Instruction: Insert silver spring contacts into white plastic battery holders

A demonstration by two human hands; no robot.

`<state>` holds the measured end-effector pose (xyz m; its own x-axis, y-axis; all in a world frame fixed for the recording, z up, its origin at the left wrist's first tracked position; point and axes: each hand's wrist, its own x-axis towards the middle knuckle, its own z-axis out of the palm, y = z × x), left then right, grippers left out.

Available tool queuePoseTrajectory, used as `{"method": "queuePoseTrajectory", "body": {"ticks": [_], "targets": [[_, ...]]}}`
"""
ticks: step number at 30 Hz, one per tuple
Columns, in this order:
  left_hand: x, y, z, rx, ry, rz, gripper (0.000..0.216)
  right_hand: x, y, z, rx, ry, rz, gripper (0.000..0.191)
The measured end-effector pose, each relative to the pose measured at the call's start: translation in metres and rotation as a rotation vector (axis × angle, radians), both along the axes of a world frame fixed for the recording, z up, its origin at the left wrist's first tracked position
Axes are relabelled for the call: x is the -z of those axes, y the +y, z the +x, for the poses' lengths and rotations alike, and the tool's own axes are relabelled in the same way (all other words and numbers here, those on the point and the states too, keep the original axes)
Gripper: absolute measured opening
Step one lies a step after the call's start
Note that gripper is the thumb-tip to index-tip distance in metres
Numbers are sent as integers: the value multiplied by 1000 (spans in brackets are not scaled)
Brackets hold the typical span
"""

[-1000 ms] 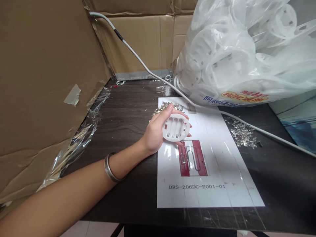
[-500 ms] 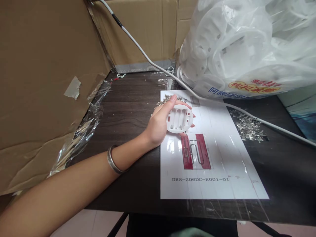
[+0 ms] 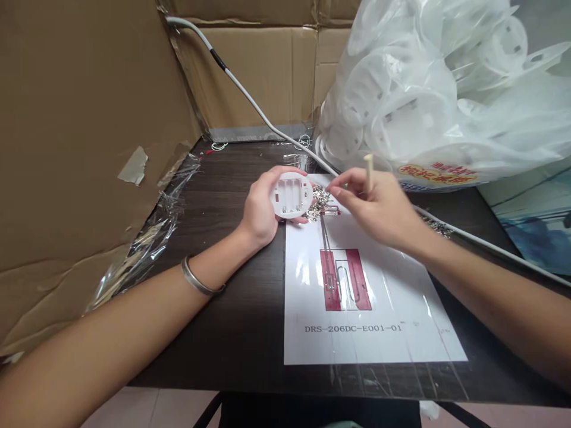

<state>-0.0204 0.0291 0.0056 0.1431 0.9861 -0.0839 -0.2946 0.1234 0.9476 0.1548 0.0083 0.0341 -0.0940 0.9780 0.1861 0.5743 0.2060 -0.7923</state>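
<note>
My left hand (image 3: 259, 211) grips a round white plastic battery holder (image 3: 292, 195), tilted so its slots face me, at the top left corner of a white laminated sheet (image 3: 383, 309). My right hand (image 3: 375, 205) reaches in from the right with a thin wooden stick (image 3: 368, 169) held upright against its fingers. Its fingertips pinch at a small pile of metal contact clips (image 3: 319, 201) lying just right of the holder. A silver bangle (image 3: 196, 278) sits on my left wrist.
A large clear bag of white round plastic parts (image 3: 428, 89) fills the back right. A grey cable (image 3: 250, 101) runs diagonally across the dark table (image 3: 232, 321). Cardboard walls (image 3: 75, 137) stand left and behind. Another pile of clips (image 3: 439, 226) lies right of the sheet, partly hidden.
My right hand has come into view from the right, holding the stick, and reached the clip pile. My left hand moved the battery holder left and slightly away, off the sheet's middle.
</note>
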Motion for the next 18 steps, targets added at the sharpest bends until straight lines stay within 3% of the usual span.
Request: {"method": "queuePoseTrajectory", "body": {"ticks": [3,6,12,16,18], "targets": [[-2,6,-4,-32,10,19,27,22,8,-8,55,-135,-18,10],[-2,2,-2,8,0,22,24,33,12,-6,79,-188,62,13],[0,-6,5,122,-35,-27,29,47,17,-1,-70,-137,101,15],[2,-5,6,130,-37,-73,34,39,21,1,26,41,169,16],[2,-4,7,115,-36,-90,37,23,17,5,90,209,314,32]]}}
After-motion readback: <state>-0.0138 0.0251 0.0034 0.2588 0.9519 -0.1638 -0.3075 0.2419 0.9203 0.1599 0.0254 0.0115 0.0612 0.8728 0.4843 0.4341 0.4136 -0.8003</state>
